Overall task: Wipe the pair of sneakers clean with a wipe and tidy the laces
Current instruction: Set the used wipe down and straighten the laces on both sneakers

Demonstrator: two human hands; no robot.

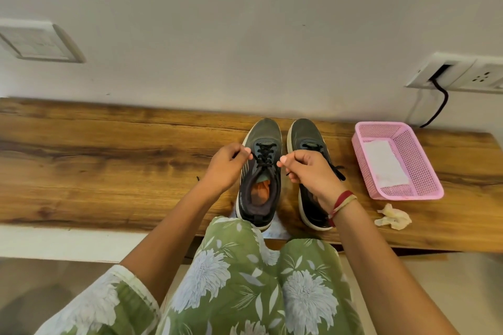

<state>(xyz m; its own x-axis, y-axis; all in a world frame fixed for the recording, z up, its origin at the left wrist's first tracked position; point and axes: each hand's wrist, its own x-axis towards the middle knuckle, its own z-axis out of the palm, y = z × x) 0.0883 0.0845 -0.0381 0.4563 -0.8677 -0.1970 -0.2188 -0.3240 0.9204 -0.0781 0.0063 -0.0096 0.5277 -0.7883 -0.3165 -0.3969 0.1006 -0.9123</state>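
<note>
My left hand (pixel 227 168) and right hand (pixel 310 171) each pinch the limp, slippery-looking black lace (pixel 263 156) of the sneaker (pixel 265 130) between them, probably best gripped near its tips.

tabletop (pixel 109 149): wood-grain, smooth, slight sheen
sneakers (pixel 265 133): matt knit cloth, rubbery pale soles
laces (pixel 264 153): black woven cord
basket (pixel 424 168): pink perforated plastic
wipe (pixel 393 217): crumpled, papery

Bright, even, diffuse light; shadows soft. Faint sheen on brown wooden bench top (pixel 109 149). Dark grey mesh sneakers (pixel 266 132) sharp. Edges bowed; white wall switch plate (pixel 40 41) soft.
</note>
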